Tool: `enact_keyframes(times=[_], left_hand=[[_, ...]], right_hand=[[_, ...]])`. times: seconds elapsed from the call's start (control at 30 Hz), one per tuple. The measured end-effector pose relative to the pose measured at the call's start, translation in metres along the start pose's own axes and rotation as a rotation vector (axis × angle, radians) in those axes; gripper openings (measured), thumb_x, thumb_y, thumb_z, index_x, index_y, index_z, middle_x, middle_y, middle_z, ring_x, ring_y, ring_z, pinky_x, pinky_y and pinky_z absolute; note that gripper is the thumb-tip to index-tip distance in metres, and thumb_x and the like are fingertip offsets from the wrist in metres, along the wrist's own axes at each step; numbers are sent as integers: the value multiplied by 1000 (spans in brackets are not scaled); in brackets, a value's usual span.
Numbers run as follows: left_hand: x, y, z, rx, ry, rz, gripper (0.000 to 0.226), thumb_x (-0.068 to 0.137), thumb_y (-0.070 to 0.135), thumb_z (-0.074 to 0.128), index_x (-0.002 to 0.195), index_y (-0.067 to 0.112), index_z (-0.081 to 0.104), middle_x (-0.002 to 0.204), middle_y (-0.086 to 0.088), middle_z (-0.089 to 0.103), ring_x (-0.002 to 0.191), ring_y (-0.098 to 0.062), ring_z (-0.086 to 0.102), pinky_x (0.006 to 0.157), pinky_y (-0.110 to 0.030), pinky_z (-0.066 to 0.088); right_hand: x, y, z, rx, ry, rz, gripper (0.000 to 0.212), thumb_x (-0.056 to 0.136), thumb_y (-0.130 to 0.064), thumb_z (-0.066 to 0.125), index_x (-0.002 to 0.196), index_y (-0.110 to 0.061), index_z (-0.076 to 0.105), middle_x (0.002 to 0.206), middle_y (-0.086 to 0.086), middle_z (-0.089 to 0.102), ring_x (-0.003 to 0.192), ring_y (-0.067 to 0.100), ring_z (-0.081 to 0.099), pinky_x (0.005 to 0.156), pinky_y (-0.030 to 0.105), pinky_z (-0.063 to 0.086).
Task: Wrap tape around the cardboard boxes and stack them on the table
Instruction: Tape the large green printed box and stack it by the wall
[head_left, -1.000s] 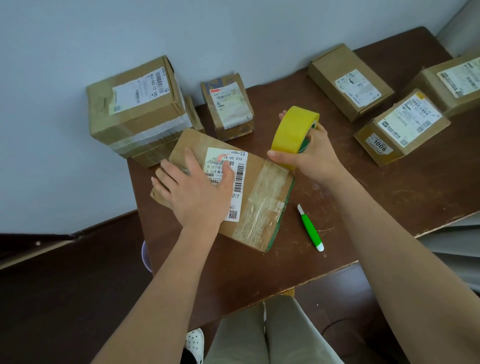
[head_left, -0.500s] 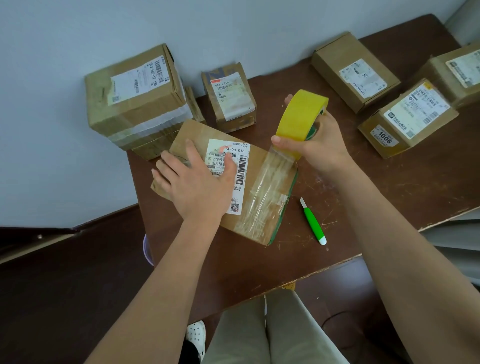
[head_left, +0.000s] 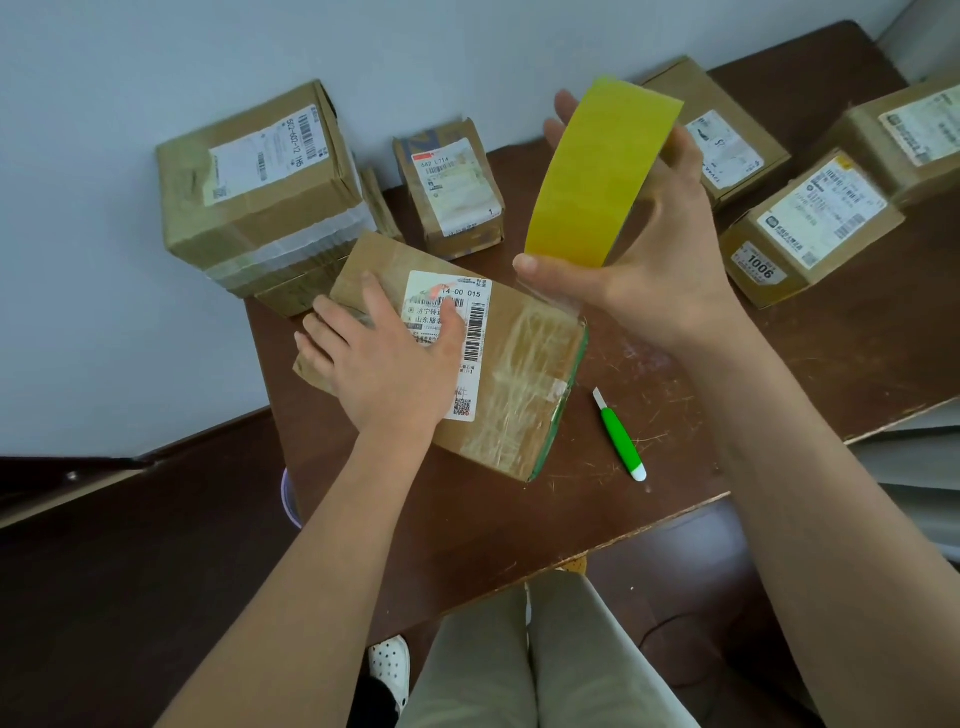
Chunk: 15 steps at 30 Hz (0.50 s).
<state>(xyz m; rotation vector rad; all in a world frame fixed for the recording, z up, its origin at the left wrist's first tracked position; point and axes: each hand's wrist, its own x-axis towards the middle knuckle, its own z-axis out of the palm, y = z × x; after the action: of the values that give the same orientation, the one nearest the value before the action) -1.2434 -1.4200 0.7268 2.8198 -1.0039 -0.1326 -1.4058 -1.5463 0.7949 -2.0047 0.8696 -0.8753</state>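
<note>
A flat cardboard box (head_left: 519, 364) with a white shipping label lies near the table's left front. Clear tape covers its right end. My left hand (head_left: 384, 358) presses flat on the box's left half, fingers spread over the label. My right hand (head_left: 654, 249) grips a yellow tape roll (head_left: 597, 171) raised above the box's far right corner. A clear strip of tape runs from the roll down to the box's right end.
A large taped box (head_left: 260, 176) stands at the back left on another box, with a small upright box (head_left: 452, 192) beside it. Three more labelled boxes (head_left: 810, 223) sit at the back right. A green-handled cutter (head_left: 621, 439) lies right of the flat box. The brown table (head_left: 779, 374) ends near my knees.
My right hand has lifted the tape roll up and away from the box, pulling out a clear strip. My left hand has stayed pressed on the box.
</note>
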Motion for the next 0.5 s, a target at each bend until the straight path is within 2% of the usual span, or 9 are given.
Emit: enact_keyframes(times=[0.13,0.2,0.23,0.33,0.5], left_hand=[[0,-1,0,0,-5,-3,88,83,73,23,149,15,28,152,-32,25,142,-48,21,119,-57,7],[0,-1,0,2,-10,-3,87,83,73,24,149,15,27,152,-32,24,142,-48,20,119,-56,7],[0,0,0,5,-8,-2,87,83,73,24,149,15,28,152,-32,25,142,-48,21,119,-57,7],[0,0,1,8,-4,-1,88,83,73,24,149,15,28,152,-32,26,142,-48,22,119,-57,8],[0,0,2,17,4,-2,86,84,72,25,149,16,28,151,-32,26,141,-49,23,119,-57,9]], right_hand=[[3,15,1,10,-10,56,66,66,-52,86,125,-37,60,142,-13,49,146,28,19,118,33,28],[5,37,4,29,-32,151,67,63,-57,85,123,-34,64,141,-12,51,146,25,18,114,23,26],[6,49,7,30,-40,191,72,60,-63,84,122,-30,67,142,-11,52,146,24,20,115,23,26],[7,81,17,70,-56,260,81,54,-75,84,121,-34,68,141,-10,54,146,24,29,116,42,35],[5,106,26,136,-94,319,74,51,-73,87,117,-45,68,135,-19,58,143,21,35,112,48,40]])
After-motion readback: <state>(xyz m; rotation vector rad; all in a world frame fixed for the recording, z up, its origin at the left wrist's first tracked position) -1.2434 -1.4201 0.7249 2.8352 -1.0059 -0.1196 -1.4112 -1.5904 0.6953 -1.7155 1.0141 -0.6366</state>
